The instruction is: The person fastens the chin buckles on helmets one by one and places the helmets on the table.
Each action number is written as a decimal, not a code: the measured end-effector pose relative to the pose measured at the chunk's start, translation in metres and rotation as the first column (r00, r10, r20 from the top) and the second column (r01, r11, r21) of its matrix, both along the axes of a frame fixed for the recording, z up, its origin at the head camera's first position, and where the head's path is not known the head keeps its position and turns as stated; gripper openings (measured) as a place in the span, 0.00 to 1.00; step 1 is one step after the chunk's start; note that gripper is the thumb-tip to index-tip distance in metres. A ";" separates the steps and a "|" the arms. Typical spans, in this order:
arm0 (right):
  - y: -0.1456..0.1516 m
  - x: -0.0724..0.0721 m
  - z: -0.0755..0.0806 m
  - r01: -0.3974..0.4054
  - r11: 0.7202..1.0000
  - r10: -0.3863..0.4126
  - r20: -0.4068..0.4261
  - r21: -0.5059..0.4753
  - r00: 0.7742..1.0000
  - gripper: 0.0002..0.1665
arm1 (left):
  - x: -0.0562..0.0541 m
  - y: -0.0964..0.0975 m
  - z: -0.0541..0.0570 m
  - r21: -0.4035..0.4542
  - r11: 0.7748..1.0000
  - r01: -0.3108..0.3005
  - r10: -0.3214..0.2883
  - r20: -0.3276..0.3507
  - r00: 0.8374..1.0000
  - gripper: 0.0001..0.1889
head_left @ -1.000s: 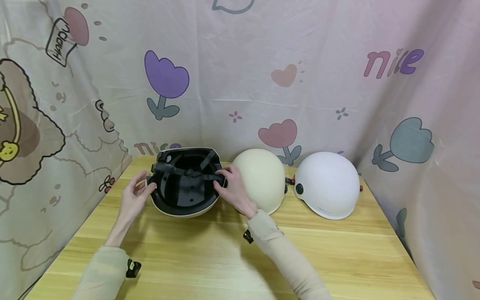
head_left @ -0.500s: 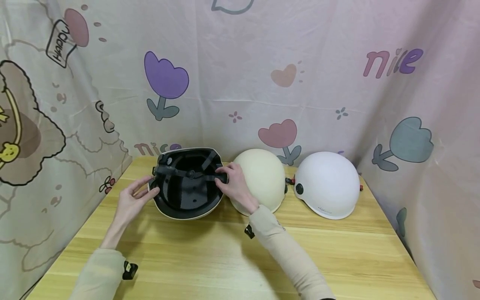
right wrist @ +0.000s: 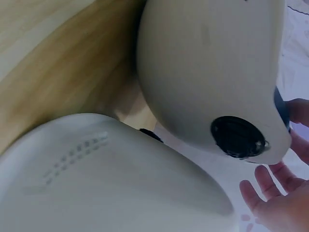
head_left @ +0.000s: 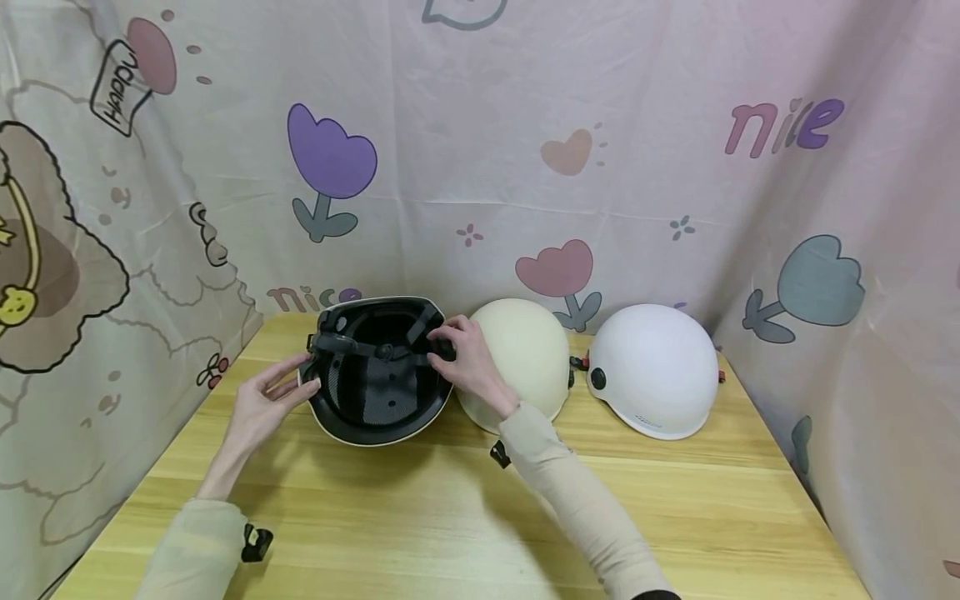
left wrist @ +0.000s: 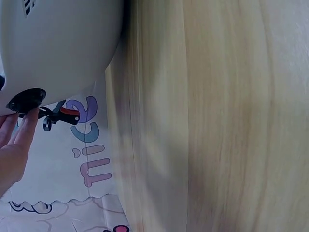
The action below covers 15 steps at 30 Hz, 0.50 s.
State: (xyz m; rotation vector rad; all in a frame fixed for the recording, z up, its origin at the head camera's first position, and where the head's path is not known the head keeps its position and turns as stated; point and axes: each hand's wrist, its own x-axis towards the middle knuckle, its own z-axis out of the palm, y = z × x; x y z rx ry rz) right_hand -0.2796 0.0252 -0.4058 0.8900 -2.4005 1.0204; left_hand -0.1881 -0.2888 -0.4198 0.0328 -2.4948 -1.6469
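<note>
An upturned helmet [head_left: 378, 408] sits at the left of the table, its black padded inside facing up and a dark chin strap [head_left: 352, 345] lying across the opening. My left hand [head_left: 262, 404] grips its left rim, thumb at the inner edge and fingers outside. In the left wrist view those fingers touch a round black disc [left wrist: 27, 100] on the pale shell. At the right rim, my right hand [head_left: 468, 358] pinches the edge between thumb and fingers. The right wrist view shows several fingers of it near the rim, beside another black disc [right wrist: 239, 137].
A cream helmet [head_left: 525, 358] stands dome up close to the right of the upturned one, partly behind my right forearm. Farther right is a white helmet [head_left: 656, 371], also dome up. The wooden table [head_left: 420, 533] backs onto a printed cloth [head_left: 465, 150].
The upturned helmet has shifted slightly right and toward me, its near rim now lower in view. My left fingers have moved a little along the left rim; the right hand stays at its edge.
</note>
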 end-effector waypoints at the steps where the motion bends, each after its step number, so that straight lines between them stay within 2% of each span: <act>1: -0.001 -0.001 0.002 -0.003 1.000 0.003 0.001 0.006 1.000 0.14 | 0.000 0.000 0.000 0.005 1.000 0.001 -0.001 0.003 1.000 0.33; 7: -0.005 -0.003 0.013 -0.025 0.999 0.023 0.055 0.038 0.998 0.15 | 0.001 -0.002 0.000 0.019 1.000 0.009 -0.009 0.012 1.000 0.34; 15: -0.010 -0.007 0.025 -0.052 0.999 0.050 0.167 0.011 0.985 0.15 | 0.001 -0.002 -0.001 -0.004 1.000 -0.004 0.004 0.009 1.000 0.34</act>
